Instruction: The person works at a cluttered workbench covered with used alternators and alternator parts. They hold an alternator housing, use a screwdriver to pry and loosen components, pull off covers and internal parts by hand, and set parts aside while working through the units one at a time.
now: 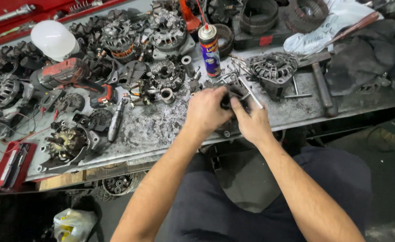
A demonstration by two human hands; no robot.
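At the near edge of the tabletop (pixel 161 127), head view: the left hand (pixel 205 110) and right hand (pixel 251 121) are together gripping a small dark metal part (pixel 231 96), fingers of both clenching around it, just above the surface. A spray can (pixel 210 49) is standing upright behind the hands. A red cordless tool (pixel 67 76) is lying toward the left edge, with alternator housings (pixel 161 27) crowding the far side. A ribbed housing (pixel 273 67) is sitting just right of the hands.
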